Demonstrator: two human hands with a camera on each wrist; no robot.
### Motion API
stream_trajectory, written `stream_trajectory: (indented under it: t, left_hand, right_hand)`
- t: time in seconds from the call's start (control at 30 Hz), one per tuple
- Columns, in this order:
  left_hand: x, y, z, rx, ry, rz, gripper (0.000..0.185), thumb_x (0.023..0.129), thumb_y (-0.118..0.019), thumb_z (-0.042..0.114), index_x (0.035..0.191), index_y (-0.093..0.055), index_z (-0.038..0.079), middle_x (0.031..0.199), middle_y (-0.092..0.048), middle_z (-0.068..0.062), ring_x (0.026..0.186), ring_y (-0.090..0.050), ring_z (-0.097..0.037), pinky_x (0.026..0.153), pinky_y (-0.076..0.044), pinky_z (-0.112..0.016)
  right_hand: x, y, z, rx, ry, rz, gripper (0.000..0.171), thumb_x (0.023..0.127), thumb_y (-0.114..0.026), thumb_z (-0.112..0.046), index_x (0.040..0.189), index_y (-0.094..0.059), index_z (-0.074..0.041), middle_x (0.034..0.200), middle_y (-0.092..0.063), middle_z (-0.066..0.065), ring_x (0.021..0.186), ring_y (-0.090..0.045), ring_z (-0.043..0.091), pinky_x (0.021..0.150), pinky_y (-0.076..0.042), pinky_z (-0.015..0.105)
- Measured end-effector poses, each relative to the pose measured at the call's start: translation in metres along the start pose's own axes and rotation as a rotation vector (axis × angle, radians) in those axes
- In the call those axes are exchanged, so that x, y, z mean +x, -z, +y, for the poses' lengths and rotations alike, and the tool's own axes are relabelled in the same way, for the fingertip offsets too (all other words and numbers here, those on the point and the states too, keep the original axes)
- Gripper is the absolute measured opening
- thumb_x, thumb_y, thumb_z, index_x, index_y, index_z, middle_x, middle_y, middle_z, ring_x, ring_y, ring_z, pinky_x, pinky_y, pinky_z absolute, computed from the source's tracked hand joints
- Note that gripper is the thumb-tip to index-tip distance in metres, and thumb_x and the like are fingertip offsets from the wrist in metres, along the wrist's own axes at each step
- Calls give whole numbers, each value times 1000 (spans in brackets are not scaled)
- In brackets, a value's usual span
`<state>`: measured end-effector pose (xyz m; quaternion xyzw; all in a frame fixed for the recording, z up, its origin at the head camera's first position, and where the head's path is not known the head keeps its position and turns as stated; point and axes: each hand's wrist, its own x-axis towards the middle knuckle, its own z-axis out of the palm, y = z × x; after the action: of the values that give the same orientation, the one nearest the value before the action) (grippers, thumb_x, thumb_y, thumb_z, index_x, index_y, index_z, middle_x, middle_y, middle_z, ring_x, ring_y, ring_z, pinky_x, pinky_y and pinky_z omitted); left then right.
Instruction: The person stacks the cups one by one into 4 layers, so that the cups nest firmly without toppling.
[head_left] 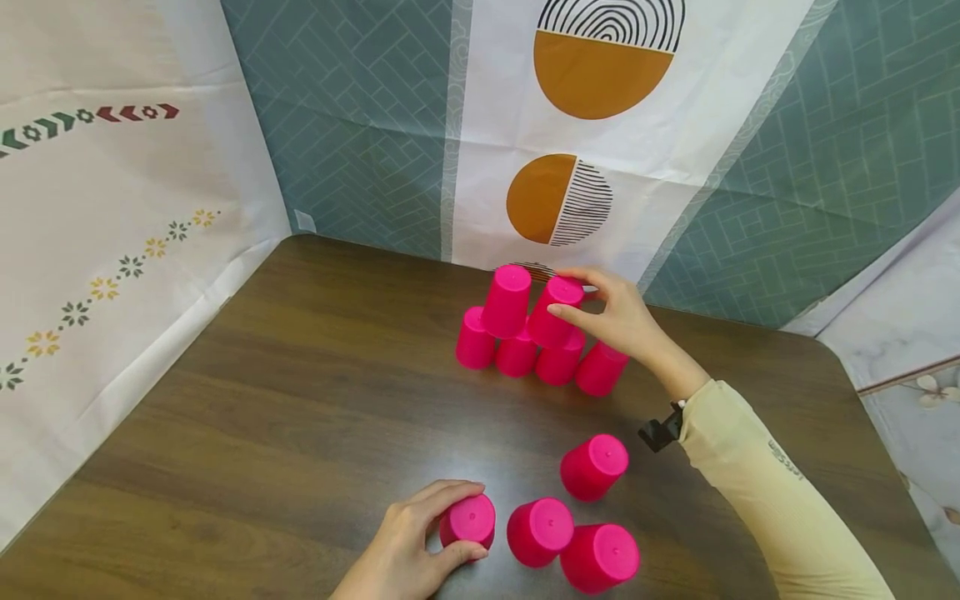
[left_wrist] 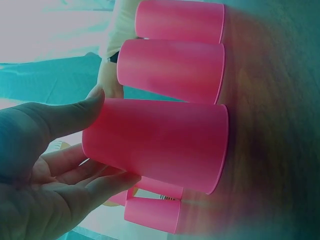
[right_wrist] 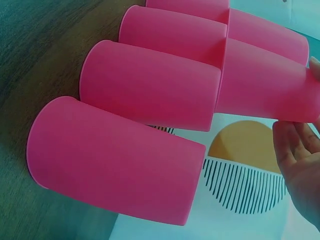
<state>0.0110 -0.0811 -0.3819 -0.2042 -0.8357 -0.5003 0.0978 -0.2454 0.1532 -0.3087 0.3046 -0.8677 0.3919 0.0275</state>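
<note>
Pink upside-down cups form a stack at the back of the table, with a bottom row of several cups (head_left: pixel 475 340) and two on top. My right hand (head_left: pixel 617 312) grips the right upper cup (head_left: pixel 553 317) between thumb and fingers near its base. That cup rests across two lower ones in the right wrist view. The other upper cup (head_left: pixel 506 302) stands to its left. Near the front, my left hand (head_left: pixel 408 533) holds a single upside-down cup (left_wrist: pixel 155 142), thumb on one side and fingers on the other. Its rim appears to be at the tabletop.
Three loose upside-down cups stand right of my left hand: one farther back (head_left: pixel 592 468), one in the middle (head_left: pixel 538 533) and one at the front (head_left: pixel 598 560). A patterned cloth wall (head_left: pixel 360 125) rises behind the brown table (head_left: pixel 315 400), close behind the stack.
</note>
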Motion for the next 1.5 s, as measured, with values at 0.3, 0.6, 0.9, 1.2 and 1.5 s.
stream_trajectory:
  t: [0.3,0.6,0.9,1.2,1.5]
  left_hand:
    - [1,0,-1,6,-21,18,43,77,-77,21,117,-62,11,107,-64,2,91,-60,-10,74,-51,-20]
    - [1,0,0,-19,1,-16,44,78,-76,22,117,-62,10,108,-64,-1,93,-61,-12,73,-52,-21]
    - [2,1,-2,-20,-1,-33,45,77,-77,21,118,-61,13,109,-63,1,94,-61,-11,75,-52,-21]
    - [5,-2,-2,16,-19,-4,47,75,-79,17,117,-60,15,107,-64,3,91,-61,-10,75,-52,-21]
    - [10,3,2,-39,62,54,63,70,-82,17,126,-54,14,111,-65,0,96,-64,-11,78,-52,-20]
  right_hand:
    - [2,0,0,-22,20,-10,53,81,-73,-28,129,-55,-16,125,-58,0,104,-57,20,88,-48,41]
    - [-16,7,0,-103,93,52,69,77,-77,-24,137,-44,-15,133,-49,6,122,-45,23,97,-42,45]
    - [-50,18,-1,-134,131,104,69,76,-78,-19,136,-46,-19,134,-48,1,121,-46,18,96,-42,43]
    - [-82,20,-9,-156,181,118,67,72,-80,-12,132,-50,-17,124,-56,0,108,-55,19,89,-44,21]
    - [-126,9,-8,-70,161,1,60,73,-80,-13,127,-54,-15,123,-56,-4,108,-55,7,88,-48,25]
